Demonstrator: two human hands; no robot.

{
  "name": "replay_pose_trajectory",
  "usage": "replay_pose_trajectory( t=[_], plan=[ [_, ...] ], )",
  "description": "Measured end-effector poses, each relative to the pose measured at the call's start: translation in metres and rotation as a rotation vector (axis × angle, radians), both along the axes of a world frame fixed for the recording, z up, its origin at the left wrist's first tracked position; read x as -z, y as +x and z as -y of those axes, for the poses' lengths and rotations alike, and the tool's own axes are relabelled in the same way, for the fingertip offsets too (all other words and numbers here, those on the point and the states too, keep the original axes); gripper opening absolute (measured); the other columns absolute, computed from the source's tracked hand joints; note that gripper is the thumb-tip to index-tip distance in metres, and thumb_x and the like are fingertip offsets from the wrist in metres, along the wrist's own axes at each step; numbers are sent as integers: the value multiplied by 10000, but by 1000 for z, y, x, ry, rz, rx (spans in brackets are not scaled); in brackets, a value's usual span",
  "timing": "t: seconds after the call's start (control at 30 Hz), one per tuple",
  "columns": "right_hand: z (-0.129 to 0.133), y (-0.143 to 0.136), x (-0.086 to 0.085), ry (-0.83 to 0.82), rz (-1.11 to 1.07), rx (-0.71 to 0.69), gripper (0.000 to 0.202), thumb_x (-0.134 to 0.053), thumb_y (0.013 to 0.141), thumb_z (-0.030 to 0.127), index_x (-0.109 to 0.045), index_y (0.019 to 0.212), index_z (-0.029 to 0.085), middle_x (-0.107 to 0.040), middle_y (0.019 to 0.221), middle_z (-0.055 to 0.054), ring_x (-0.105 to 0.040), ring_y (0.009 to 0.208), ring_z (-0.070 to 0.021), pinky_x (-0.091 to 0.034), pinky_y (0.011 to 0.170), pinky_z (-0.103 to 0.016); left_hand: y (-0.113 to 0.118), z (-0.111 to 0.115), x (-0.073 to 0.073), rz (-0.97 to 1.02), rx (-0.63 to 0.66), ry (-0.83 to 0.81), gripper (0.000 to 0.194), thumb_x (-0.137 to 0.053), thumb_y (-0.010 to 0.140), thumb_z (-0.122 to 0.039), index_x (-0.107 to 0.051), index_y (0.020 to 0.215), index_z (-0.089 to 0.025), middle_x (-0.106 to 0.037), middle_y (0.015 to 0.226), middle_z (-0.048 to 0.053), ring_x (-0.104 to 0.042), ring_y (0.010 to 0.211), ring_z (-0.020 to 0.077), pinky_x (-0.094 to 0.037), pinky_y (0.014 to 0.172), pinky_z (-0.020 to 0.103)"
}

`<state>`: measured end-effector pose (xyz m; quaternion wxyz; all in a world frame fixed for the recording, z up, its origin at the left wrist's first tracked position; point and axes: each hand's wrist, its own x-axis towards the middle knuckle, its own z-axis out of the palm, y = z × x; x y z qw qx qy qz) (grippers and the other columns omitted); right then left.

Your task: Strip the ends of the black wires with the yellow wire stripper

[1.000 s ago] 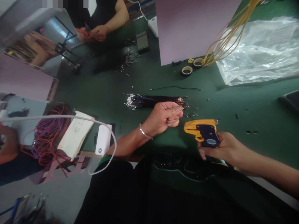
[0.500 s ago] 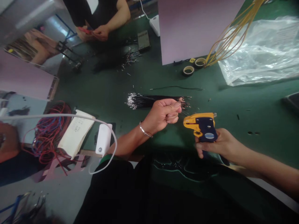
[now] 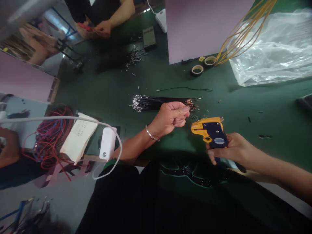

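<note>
Left hand (image 3: pixel 171 117) pinching a thin wire (image 3: pixel 194 117) near the nose of a yellow-and-blue hand tool (image 3: pixel 212 130); right hand (image 3: pixel 232 149), apart from the other, clasping the tool's handle. Just beyond: a bundle of black wires (image 3: pixel 154 103) (silvery ends left, coppery right) on the green table (image 3: pixel 107 94).

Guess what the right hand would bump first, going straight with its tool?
Probably the thin wire in the left hand; the yellow tool leads. Depth is unclear, so they may already touch.

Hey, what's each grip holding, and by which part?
The right grip holds the yellow-and-navy tool by its handle. The left grip seems to pinch a thin wire near its end facing the tool.
</note>
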<state>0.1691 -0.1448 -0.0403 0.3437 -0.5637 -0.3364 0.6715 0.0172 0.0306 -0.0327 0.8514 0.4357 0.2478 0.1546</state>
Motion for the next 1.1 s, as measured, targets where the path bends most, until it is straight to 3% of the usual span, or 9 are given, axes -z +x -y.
replay_pose_trajectory(
  t=[0.2,0.37,0.63,0.83,1.1],
  plan=[
    [0,5,9,17,-91,0,237,-746,738,388,-653,736,169,-701,580,-47,-623,574,-191,-469,620,-317,2,-1,-2,-26,-31,-10,284,-793,678,-327,-603,594,-134,-352,429,-83,-253,395,12,-210,419,196],
    [2,7,17,27,-102,17,234,-751,740,375,-663,695,162,-695,573,-46,-616,562,-182,-465,611,-308,0,0,-2,12,-35,1,273,-782,709,-308,-612,598,-126,-340,426,-85,-258,389,12,-208,420,198],
    [6,7,5,-26,-99,42,243,-754,722,383,-672,701,156,-696,591,-57,-613,574,-182,-464,585,-307,2,5,-2,16,-28,-17,257,-781,721,-283,-621,591,-128,-356,430,-75,-270,395,15,-211,424,206],
    [4,6,4,-96,79,120,276,-798,624,395,-660,677,163,-676,585,-58,-605,560,-193,-477,575,-332,1,6,-5,13,-37,0,244,-773,727,-256,-622,592,-120,-360,428,-73,-279,389,14,-212,421,204],
    [1,2,5,-26,-88,129,251,-789,681,369,-664,699,152,-688,582,-53,-620,545,-189,-479,594,-326,0,7,-8,23,-50,-18,242,-757,749,-248,-612,603,-120,-355,432,-78,-276,387,13,-222,422,194]
  ],
)
